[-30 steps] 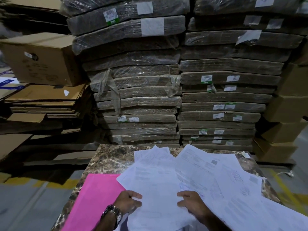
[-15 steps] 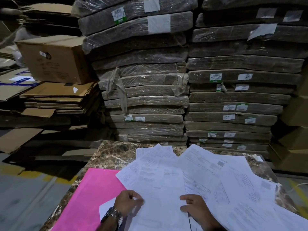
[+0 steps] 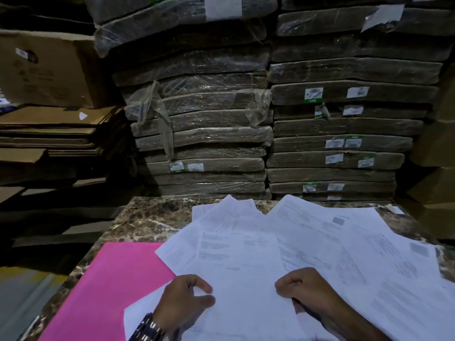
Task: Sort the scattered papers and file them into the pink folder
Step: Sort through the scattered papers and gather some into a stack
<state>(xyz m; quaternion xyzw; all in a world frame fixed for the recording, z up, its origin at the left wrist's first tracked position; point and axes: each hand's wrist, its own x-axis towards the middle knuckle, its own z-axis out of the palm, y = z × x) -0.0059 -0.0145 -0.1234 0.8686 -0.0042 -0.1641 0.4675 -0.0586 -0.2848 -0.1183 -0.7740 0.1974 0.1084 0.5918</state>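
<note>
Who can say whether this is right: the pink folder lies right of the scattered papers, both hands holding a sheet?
Wrong side: the head view shows the pink folder left of the scattered papers; the left hand and right hand do hold a sheet.

Beyond the far edge of the brown marbled worktop (image 3: 147, 217) rise two stacks of plastic-wrapped flat bundles (image 3: 202, 134), perhaps cardboard, with white labels. Past its left edge, a cardboard box (image 3: 44, 72) sits on flattened cartons (image 3: 56, 129).

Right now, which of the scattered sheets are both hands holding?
The nearest centre sheet, topmost: the left hand pinches its left edge, the right hand grips its right edge. The rest fan out beyond, in neither hand.
</note>
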